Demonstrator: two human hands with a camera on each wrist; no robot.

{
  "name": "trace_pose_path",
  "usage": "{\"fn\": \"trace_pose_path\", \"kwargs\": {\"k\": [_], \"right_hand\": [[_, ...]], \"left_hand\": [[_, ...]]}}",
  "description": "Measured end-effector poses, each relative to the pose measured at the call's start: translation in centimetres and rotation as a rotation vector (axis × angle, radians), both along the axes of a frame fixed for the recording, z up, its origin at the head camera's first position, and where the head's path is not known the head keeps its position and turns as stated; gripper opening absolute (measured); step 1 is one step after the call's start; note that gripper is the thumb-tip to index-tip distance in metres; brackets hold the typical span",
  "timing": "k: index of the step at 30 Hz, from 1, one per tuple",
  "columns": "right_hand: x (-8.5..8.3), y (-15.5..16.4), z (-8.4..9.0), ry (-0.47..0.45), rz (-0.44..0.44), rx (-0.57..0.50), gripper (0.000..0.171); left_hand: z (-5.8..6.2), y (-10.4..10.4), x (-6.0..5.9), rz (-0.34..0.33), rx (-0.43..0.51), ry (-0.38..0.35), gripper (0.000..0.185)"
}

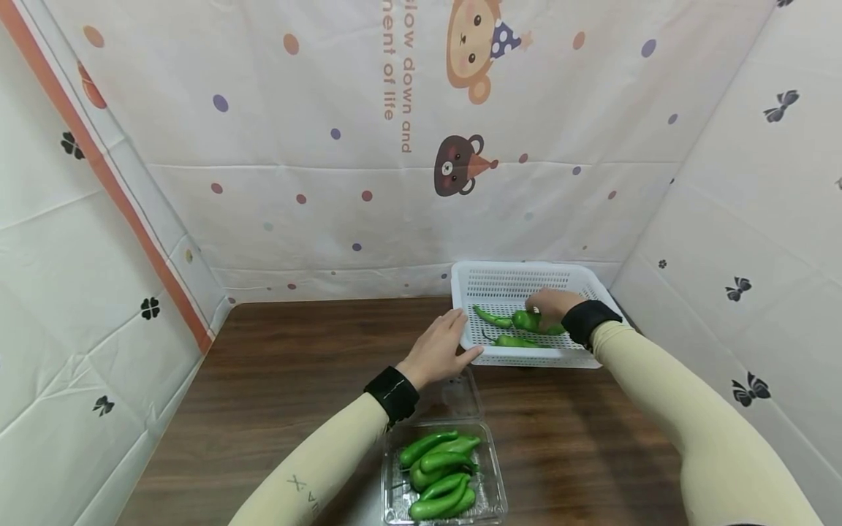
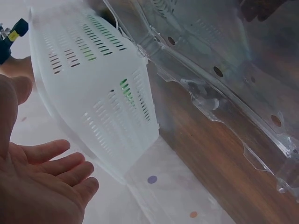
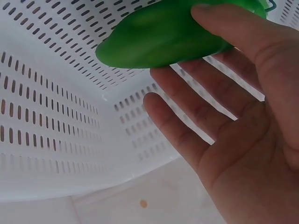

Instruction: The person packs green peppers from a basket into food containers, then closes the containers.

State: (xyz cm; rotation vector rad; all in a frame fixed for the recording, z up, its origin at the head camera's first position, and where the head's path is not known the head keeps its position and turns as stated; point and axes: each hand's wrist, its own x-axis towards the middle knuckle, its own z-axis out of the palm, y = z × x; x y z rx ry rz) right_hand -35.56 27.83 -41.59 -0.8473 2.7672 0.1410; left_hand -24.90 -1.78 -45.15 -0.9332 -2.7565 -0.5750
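Note:
My right hand [image 1: 555,303] reaches into a white perforated plastic basket [image 1: 526,356]. In the right wrist view it holds a thick green pepper [image 3: 159,35] between the thumb and the fingertips. Slender green peppers, one long and curved [image 1: 492,317] and another nearer the front [image 1: 516,341], lie on the basket floor beside it. At the basket's left front corner is my left hand [image 1: 437,349], its fingers extended along the rim. The left wrist view shows that palm [image 2: 42,196] close to the basket's outer wall; whether it presses there I cannot tell.
A clear plastic box [image 1: 388,504] near the front edge holds several green peppers [image 1: 444,462]. Its transparent lid [image 1: 460,398] is folded back toward the basket, under my left forearm. Brown wood-grain table [image 1: 296,351] spreads to the left; printed cloth walls [image 1: 296,234] stand behind and at both sides.

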Motion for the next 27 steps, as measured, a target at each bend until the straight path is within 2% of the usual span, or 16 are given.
{"fn": "trace_pose_path", "kwargs": {"k": [8,13,18,27], "right_hand": [[-0.3,0.6,0.2,0.039,0.0,-0.1,0.032],[-0.5,0.8,0.3,0.048,-0.013,-0.121,0.031],[-0.1,0.7,0.7,0.054,0.005,-0.164,0.029],[1.1,0.8,1.4,0.096,-0.033,-0.221,0.037]], "left_hand": [[-0.1,-0.4,-0.1,-0.013,0.031,-0.006,0.071],[-0.1,-0.7,-0.1,-0.025,0.055,0.003,0.074],[-0.2,-0.9,-0.1,-0.044,0.07,0.012,0.077],[-0.4,-1.4,-0.1,-0.068,0.094,0.023,0.077]]}}
